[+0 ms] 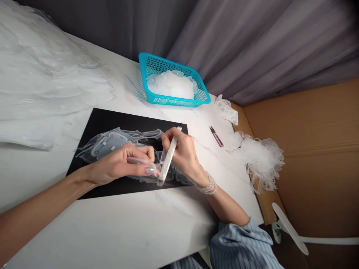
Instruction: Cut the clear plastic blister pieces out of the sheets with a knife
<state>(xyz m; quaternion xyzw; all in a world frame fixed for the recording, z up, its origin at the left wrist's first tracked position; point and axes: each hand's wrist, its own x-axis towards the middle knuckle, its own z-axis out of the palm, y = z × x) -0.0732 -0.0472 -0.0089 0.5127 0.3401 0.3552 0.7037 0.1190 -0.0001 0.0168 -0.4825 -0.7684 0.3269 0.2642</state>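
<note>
A white marble-pattern table (140,231) fills most of the view, with a grey curtain (252,48) along its far side from 12 to 2 o'clock and a brown cardboard panel (316,149) at 3 o'clock. A heap of clear plastic sheeting (42,74) lies on the table at 10 o'clock. A black mat (92,121) lies at the centre, reaching toward 9 o'clock, and a moulded clear plastic sheet (109,144) lies on it, running under both hands. At 12 o'clock, a turquoise mesh basket (168,102) holds a mound of clear plastic pieces (171,86). A tangled pile of punched plastic scrap (260,160) sits at the table's edge at 3 o'clock, and a smaller strip of punched scrap (226,110) lies at 2 o'clock.

The left hand (120,164) comes in from 8 o'clock, its fingers curled and its thumb pressing a clear plastic strip (140,160) against them in a pinch. The right hand (182,157) comes in from 4 o'clock, its fingers closed around a slim white tool (168,160), whose lower end touches the strip. Pink-handled thread snips (215,136) lie just right of the right hand at 2 o'clock. A beaded bracelet (207,185) circles the right wrist, and a blue striped sleeve (241,243) shows at 5 o'clock.
</note>
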